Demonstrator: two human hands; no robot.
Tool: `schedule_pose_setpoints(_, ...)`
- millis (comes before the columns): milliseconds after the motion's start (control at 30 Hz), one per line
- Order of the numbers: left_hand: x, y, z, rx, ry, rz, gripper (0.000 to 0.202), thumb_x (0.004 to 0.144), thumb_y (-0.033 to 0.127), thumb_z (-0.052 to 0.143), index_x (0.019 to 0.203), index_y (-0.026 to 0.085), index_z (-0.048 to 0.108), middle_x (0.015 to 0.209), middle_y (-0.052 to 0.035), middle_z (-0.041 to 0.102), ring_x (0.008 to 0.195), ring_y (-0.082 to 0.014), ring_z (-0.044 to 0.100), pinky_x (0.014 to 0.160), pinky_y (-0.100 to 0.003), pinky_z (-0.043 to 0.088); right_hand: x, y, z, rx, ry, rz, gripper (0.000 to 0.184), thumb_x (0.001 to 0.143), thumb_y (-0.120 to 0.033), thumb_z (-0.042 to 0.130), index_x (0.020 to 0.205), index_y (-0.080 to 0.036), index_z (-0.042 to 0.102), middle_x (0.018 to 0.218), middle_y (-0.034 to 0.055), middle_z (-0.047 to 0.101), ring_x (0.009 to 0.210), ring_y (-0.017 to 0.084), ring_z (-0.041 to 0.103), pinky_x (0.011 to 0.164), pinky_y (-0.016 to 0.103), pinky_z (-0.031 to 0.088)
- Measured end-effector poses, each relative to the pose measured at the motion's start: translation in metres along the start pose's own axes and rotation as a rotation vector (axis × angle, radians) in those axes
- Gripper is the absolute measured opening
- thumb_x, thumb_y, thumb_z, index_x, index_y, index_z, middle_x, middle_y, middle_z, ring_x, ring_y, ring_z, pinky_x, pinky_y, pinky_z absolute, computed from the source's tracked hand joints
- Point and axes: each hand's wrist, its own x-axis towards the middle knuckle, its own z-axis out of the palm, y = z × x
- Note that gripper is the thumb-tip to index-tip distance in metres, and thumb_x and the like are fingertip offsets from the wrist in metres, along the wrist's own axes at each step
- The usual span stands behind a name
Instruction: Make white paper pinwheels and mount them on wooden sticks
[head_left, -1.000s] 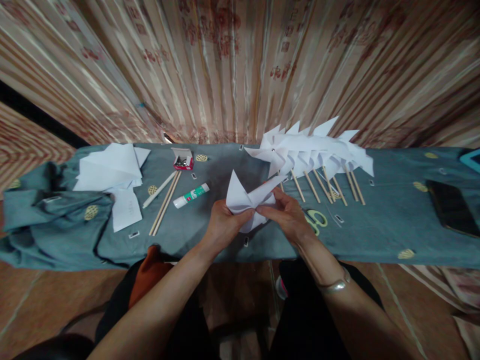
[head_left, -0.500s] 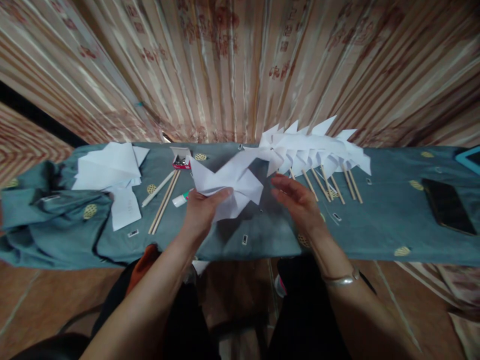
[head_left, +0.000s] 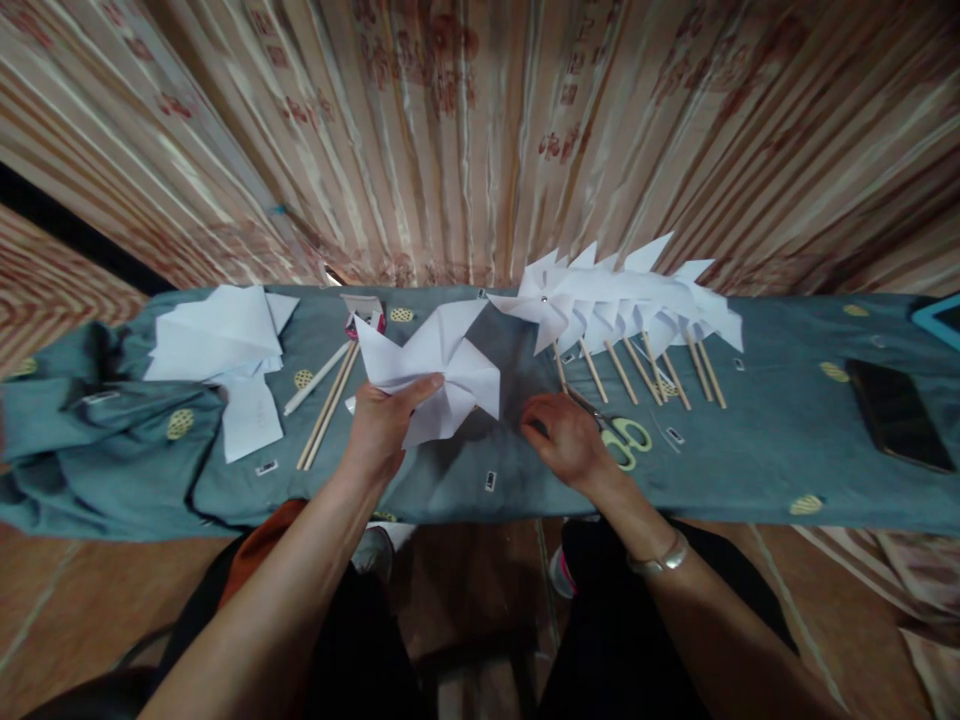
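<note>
My left hand (head_left: 379, 425) grips a white paper pinwheel (head_left: 472, 370), the thumb pressing close to its centre where the folded points meet. No stick shows on this pinwheel. To its right, my right hand (head_left: 566, 435) is low over the cloth with the fingers curled in. Whatever may be between those fingertips is hidden. Scissors (head_left: 630, 440) with pale green handles lie just beside the right hand, partly covered by it. Behind, a row of overlapping white pinwheels on sticks (head_left: 619, 295) rests on the table, the nearest with a small shiny pin head at its middle.
The green cloth-covered table (head_left: 780, 400) bears a stack of white paper (head_left: 210, 335), a cut paper piece (head_left: 251, 420), wooden sticks (head_left: 328, 405), a white rod (head_left: 316, 378) and a small red box (head_left: 365, 318). A dark phone (head_left: 898, 413) lies right. A patterned curtain (head_left: 480, 140) hangs behind.
The pinwheel in my left hand has shifted slightly left and turned to face upward. My right hand has moved down and left, its fingers curling, and the scissors have come into view.
</note>
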Motion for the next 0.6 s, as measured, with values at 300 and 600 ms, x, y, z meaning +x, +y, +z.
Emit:
schedule_pose_setpoints(300,-0.014,-0.003,0.007,0.053,-0.030,-0.053,0.027,0.049,0.025,0.085,0.072,0.015,0.074,0.073,-0.0039,0.074,0.065,-0.0179,0.066,0.064,-0.029,0.052,-0.001,-0.032,-0.035,0.398,0.281,0.031,0.004,0.081,-0.026,0.064,0.080,-0.024,0.068,0.133,0.0055,0.054,0.120,0.027,0.053,0.101,0.048,0.042)
schedule_pose_setpoints(600,-0.016,-0.007,0.013,0.009,-0.062,-0.085,0.024,0.053,0.024,0.083,0.073,0.016,0.074,0.074,-0.0033,0.074,0.065,-0.0179,0.066,0.066,-0.030,0.053,-0.001,-0.054,-0.039,0.452,0.336,0.046,0.003,0.080,-0.025,0.066,0.080,-0.027,0.068,0.135,0.0030,0.052,0.127,0.025,0.048,0.104,0.047,0.039)
